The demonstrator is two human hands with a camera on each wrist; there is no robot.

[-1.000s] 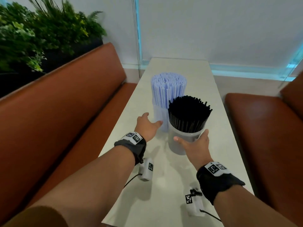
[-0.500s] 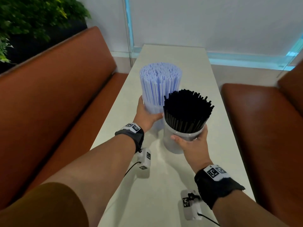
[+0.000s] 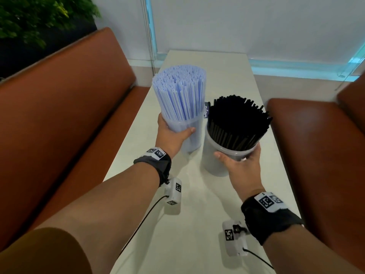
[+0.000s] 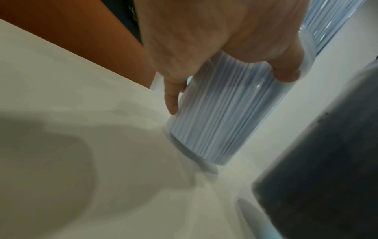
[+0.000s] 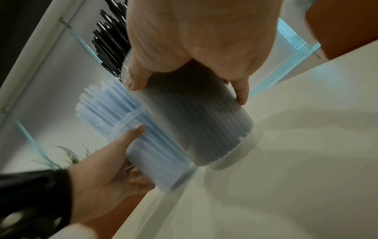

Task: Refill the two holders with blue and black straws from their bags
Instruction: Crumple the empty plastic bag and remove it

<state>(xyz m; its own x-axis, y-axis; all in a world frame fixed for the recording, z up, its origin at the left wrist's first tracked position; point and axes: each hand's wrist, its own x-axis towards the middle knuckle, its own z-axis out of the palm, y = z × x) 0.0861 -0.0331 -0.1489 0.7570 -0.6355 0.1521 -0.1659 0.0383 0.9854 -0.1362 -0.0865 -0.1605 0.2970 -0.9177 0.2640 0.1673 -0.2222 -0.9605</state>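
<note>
Presently both holders are full. The left hand [image 3: 171, 133] grips the blue holder [image 3: 192, 135], tilted off the table [image 3: 197, 224] toward its left edge. The right hand [image 3: 242, 167] clasps the black holder [image 3: 215, 161] mid-table. Risk, as judged: tilt could spill blue straws [image 3: 180, 91]; black straws [image 3: 238, 121] could splay out. Both forearms extend forward.

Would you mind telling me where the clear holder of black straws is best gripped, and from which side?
Grip the holder of black straws round its smooth wall just under the rim, coming from the near right. The black straws fan out above the rim, so a grasp from above would crush them, and the blue holder crowds its left. The right hand wraps it this way now.
</note>
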